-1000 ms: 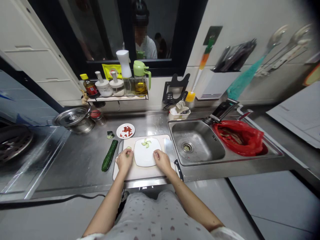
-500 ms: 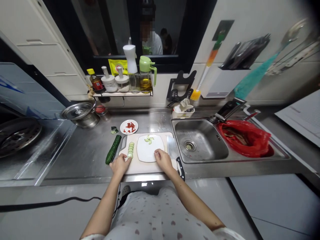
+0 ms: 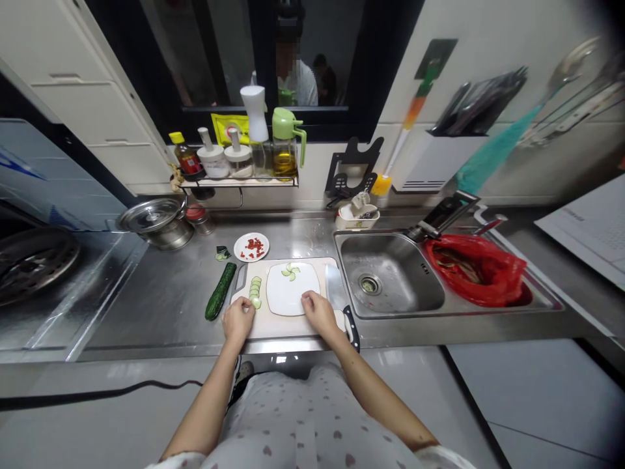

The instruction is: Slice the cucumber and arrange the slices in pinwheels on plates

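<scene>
My left hand (image 3: 238,319) is at the left side of a pale cutting board (image 3: 288,326), its fingers bent together beside the lowest of a row of cucumber slices (image 3: 254,292). Whether a slice is between the fingertips is too small to see. Over the lower right edge of a white square plate (image 3: 280,296) is my right hand (image 3: 318,312), fingers curled into a pinch. What it holds, if anything, is hidden. Several cut cucumber pieces (image 3: 291,271) lie fanned out near the plate's far edge. A whole dark green cucumber (image 3: 221,291) lies left of the board.
A knife (image 3: 334,280) rests on the board's right side, its black handle towards me. Behind the board stand a small plate of chopped red pieces (image 3: 251,247) and cucumber scraps (image 3: 222,253). The sink (image 3: 390,306) is on the right, with a red bag (image 3: 502,267) beyond.
My left hand has drawn its fingers closer together and shifted slightly right. My right hand stays at the plate's edge. The lowest slices sit slightly differently in the row.
</scene>
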A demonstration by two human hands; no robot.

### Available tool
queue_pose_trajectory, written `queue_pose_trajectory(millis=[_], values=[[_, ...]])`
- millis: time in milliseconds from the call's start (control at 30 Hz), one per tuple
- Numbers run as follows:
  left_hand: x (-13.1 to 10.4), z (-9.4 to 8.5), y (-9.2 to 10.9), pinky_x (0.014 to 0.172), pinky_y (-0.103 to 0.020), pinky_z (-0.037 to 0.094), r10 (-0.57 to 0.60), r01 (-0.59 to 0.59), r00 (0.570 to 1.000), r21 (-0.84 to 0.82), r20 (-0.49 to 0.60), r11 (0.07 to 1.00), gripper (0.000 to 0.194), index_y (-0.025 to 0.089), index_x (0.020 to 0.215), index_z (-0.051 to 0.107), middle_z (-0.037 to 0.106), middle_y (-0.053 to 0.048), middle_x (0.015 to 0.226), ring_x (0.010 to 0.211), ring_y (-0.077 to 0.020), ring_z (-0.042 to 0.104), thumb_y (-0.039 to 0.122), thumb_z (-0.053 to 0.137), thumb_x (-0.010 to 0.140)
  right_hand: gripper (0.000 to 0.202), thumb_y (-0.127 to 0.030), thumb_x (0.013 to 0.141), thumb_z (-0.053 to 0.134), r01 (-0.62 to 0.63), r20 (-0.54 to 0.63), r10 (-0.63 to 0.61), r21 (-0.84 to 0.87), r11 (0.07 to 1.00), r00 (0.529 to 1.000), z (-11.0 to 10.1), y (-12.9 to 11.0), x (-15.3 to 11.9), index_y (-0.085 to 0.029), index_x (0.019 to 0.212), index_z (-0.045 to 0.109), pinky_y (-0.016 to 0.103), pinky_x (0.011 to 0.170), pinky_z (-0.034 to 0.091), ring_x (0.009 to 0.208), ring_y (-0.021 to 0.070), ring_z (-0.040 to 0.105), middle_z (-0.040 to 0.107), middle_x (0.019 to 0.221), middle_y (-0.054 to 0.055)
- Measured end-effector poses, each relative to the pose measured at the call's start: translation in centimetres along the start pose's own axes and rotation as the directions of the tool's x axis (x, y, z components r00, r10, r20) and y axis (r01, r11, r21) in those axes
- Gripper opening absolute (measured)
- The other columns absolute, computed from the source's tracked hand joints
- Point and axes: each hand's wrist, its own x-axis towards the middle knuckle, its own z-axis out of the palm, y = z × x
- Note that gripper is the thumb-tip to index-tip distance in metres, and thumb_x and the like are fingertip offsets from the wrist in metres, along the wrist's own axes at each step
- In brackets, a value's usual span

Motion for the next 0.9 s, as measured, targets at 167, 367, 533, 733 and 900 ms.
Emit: queue_pose_trajectory(millis=[167,367,533,733,900], values=[[0.0,0.2,-0.1,0.075,-0.034,0.037,-0.022,0.022,1.000,0.013,-0.006,1.000,0.029,0.024,0.094,0.063,0.070,-0.004,0.093,0.093,-0.0281,0.062,0.049,0.061,0.078,0.020,-0.028,0.091,0.047,0.011,-0.007,-0.011,0.010,1.000,1.000,0.1,-0.1,0.1,-0.020,0.094,0.066,0.025,0.063,0.036,0.067,0.0165,0.056,0.061,0.070,0.001],[-0.3,0.5,0.0,0.073,-0.034,0.036,-0.003,0.003,1.000,0.002,-0.021,1.000,0.025,0.023,0.092,0.064,0.070,-0.005,0.095,0.092,-0.0278,0.062,0.044,0.062,0.079,0.019,-0.027,0.091,0.048,0.013,0.007,-0.013,0.007,1.000,1.000,0.2,-0.1,0.3,-0.020,0.094,0.065,0.025,0.063,0.036,0.067,0.0166,0.057,0.060,0.069,0.000],[-0.4,0.6,0.2,0.072,-0.030,0.035,0.007,-0.015,0.998,-0.138,-0.058,0.990,0.015,0.022,0.086,0.061,0.070,-0.003,0.085,0.084,-0.0228,0.062,0.036,0.060,0.080,0.019,-0.026,0.092,0.048,0.031,0.007,-0.031,-0.011,0.999,1.000,0.5,-0.4,0.2,-0.020,0.095,0.065,0.026,0.064,0.037,0.070,0.0167,0.057,0.062,0.074,0.001],[0.3,0.0,1.0,0.063,-0.025,0.038,-0.006,-0.049,0.995,-0.556,-0.096,0.830,0.025,0.020,0.080,0.060,0.062,0.001,0.071,0.063,-0.0140,0.053,0.042,0.068,0.071,0.016,-0.024,0.090,0.052,0.133,-0.017,-0.132,0.016,0.991,0.991,0.7,-1.8,0.5,-0.020,0.100,0.064,0.030,0.077,0.042,0.086,0.0200,0.057,0.062,0.083,0.004],[0.3,-1.8,3.4,0.058,-0.023,0.038,0.112,-0.134,0.990,-0.801,-0.084,0.584,0.031,0.018,0.077,0.060,0.057,0.002,0.068,0.059,-0.0100,0.046,0.041,0.075,0.063,0.017,-0.025,0.091,0.053,0.247,-0.017,-0.246,0.069,0.967,0.969,-0.3,-4.2,1.4,-0.020,0.104,0.064,0.035,0.086,0.043,0.095,0.0220,0.055,0.064,0.094,0.006]])
